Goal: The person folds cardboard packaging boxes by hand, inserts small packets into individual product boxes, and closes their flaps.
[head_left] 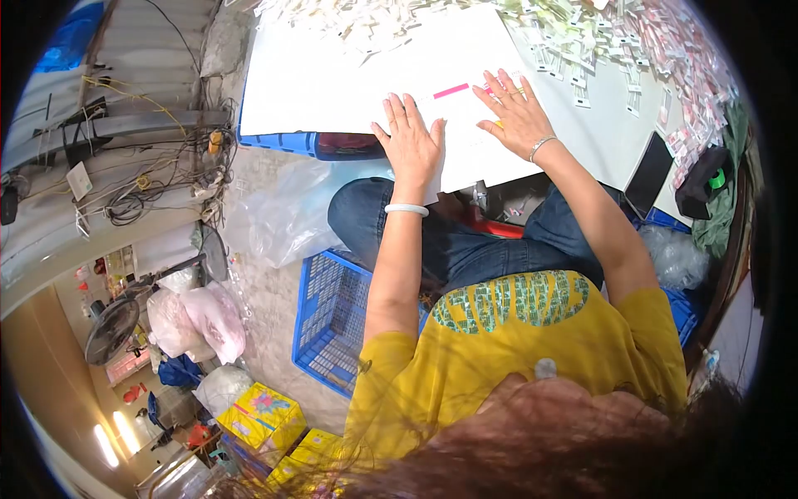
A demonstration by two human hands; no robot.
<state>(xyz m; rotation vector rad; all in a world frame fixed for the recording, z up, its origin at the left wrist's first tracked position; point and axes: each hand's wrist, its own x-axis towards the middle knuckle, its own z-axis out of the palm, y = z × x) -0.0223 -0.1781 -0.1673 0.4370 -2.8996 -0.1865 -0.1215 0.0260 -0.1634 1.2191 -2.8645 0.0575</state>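
Observation:
My left hand (410, 143) lies flat on a white board (332, 75), its fingers apart and pointing away from me. A white bangle circles that wrist. To the right, my right hand (517, 115) rests with spread fingers on the white surface, partly over a pink mark and something small and yellow. A pink strip (451, 91) shows between the two hands. Beyond them lie heaps of small white pieces (349, 25), pieces on greenish backing (573, 41) and reddish ones (694, 75).
A dark flat device (649, 175) and a black object with a green part (705, 183) sit at the right. Blue crate (332, 320) stands on the floor by my leg. Plastic bags (199, 320) and yellow boxes (262, 416) are at lower left.

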